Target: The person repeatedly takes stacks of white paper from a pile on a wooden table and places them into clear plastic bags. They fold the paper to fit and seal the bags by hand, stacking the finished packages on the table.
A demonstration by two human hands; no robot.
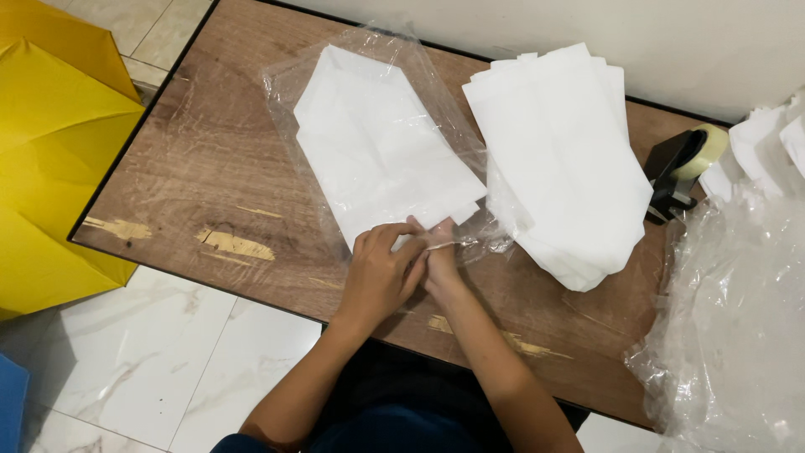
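Observation:
A folded white cloth [377,143] lies inside a clear plastic bag [289,80] on the brown wooden table [201,168]. My left hand [377,273] and my right hand [440,260] meet at the bag's near open end, fingers pinching the plastic flap and the cloth's lower edge. To the right lies a stack of folded white cloths [562,151], not bagged.
A black tape dispenser [675,168] with a clear tape roll stands at the table's right. A heap of clear plastic bags [729,310] covers the right edge. More white cloths [767,143] lie far right. A yellow umbrella [50,151] sits on the tiled floor, left.

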